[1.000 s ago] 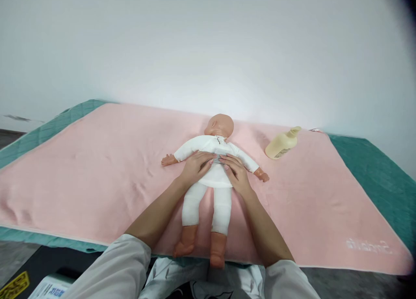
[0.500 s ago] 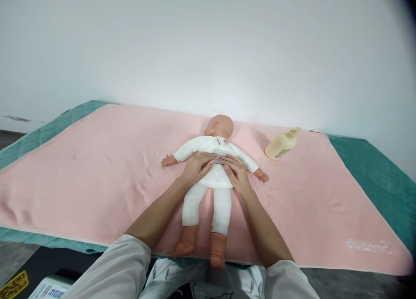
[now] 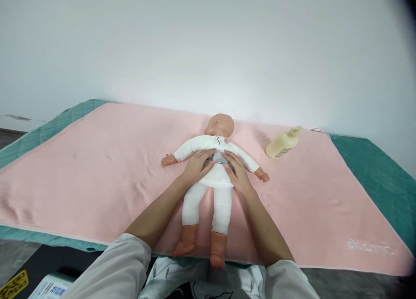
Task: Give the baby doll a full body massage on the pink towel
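A baby doll [image 3: 218,177] in a white cloth body lies face down, its head away from me and its feet toward me. Both arms of the doll are spread out to the sides. My left hand [image 3: 197,165] rests flat on the left side of its back, fingers stretched toward the middle. On the right side of the back lies my right hand [image 3: 238,171], also with straight fingers. Between my fingertips a grey patch [image 3: 219,157] shows on the doll's back. Neither hand grips anything.
A pale yellow pump bottle [image 3: 282,144] lies tilted to the right of the doll. Under everything is a pink mat [image 3: 97,173] over a green quilted cover [image 3: 386,173]. A white wall [image 3: 208,47] rises behind. A box with a label [image 3: 52,287] is at the lower left.
My fingertips have moved apart and slightly up the doll's back, so more of the grey patch shows between them. The doll and bottle stay in place.
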The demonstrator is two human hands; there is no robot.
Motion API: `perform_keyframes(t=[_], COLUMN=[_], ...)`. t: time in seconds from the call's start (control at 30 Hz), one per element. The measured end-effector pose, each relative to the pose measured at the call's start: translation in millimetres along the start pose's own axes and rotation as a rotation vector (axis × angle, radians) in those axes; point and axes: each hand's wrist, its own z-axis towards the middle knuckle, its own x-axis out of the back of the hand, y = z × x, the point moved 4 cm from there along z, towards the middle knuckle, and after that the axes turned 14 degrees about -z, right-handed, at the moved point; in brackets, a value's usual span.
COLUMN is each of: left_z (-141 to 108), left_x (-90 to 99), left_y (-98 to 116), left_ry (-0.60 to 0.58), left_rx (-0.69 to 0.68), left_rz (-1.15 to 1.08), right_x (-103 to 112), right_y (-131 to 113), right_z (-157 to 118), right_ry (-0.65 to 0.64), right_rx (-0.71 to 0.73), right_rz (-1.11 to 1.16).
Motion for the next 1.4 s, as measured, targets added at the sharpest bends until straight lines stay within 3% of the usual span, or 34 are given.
perform_keyframes(t=[0.4,0.67,0.83,1.4], left_z=[1,0,0,3], left_x=[-4.1,-1.0,1.7,-4.4], left_y=[-8,2,3,-5], left_ry=[-0.030,0.032,0.058,-0.029], left_rx=[0.083,-0.111,-0.161,-0.037], left_rz=[0.035,0.053,0.059,0.096], right_x=[0,2,2,-4], right_y=[2,-2,-3,0], right_z=[2,2,3,13], right_ry=[-0.034,0.003,0.014,-0.079], right_rx=[-0.022,0.024,0.040,-0.009], right_rz=[-0.030,-0.022,-0.031,-0.036])
